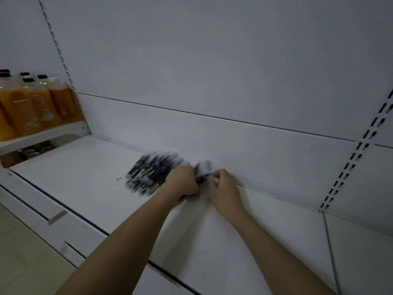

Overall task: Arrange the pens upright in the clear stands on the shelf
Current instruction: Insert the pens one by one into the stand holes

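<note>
Both forearms reach in from the bottom edge toward the back of the white shelf (89, 167). Far left, on a neighbouring raised shelf, stand orange bottles (32, 107) with dark caps, well apart from the work. Moving right, a heap of dark pens (146, 173) lies flat on the shelf near the back panel, blurred, tips and clips pointing toward the front left. The left hand (182, 184) rests against the heap's right edge, fingers curled as if gathering some pens, though how many it grips is hidden. Just beside it the right hand (223, 188) is also curled, and seems to pinch the end of one dark pen (203, 177) that spans the gap between the two hands. A hazy pale shape just behind that pen (205, 165) may be a clear stand, but blur makes this uncertain. Judging by this, the step in hand is picking pens off the pile; none can be seen standing upright. The next move calls for turning a pen vertical and finding a stand's opening. Nothing blocks the hands except the loose heap itself, which could scatter.
</note>
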`<move>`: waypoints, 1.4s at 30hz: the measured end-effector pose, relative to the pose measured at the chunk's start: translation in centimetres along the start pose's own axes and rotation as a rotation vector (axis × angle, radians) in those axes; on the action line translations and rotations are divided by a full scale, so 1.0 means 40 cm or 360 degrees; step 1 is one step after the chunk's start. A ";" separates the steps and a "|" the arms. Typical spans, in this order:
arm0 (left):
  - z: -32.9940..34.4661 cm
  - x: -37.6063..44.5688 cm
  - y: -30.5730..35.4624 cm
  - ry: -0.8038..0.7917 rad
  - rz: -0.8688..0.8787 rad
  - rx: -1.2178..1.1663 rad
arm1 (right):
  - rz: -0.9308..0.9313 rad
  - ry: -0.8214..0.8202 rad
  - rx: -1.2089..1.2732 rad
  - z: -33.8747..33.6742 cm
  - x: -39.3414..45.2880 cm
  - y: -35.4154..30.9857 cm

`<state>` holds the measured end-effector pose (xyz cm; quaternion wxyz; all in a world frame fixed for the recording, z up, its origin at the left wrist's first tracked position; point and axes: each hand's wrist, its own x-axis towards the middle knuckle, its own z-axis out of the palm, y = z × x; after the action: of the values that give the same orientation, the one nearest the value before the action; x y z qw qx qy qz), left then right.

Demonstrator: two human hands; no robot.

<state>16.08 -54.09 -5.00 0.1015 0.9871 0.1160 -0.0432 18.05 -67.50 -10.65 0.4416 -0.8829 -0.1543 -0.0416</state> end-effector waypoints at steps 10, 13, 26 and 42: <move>0.042 -0.074 0.044 0.0580 0.0393 -0.1088 | -0.0087 0.0137 0.0985 -0.117 -0.007 -0.147; 0.053 -0.084 0.036 0.0632 0.0637 -0.1753 | -0.0398 0.0060 0.0833 -0.130 -0.019 -0.206; 0.125 -0.108 -0.007 0.0312 0.0790 -0.2028 | -0.0047 -0.0080 0.0333 -0.102 -0.100 -0.223; 0.079 -0.270 0.288 -0.0229 0.1090 -0.2060 | 0.0395 0.0387 -0.0677 -0.536 -0.450 -0.140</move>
<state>8.15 -68.12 -4.70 0.6791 0.7053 -0.2034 0.0033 0.57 -85.58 2.85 0.2631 -0.9565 0.0215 -0.1243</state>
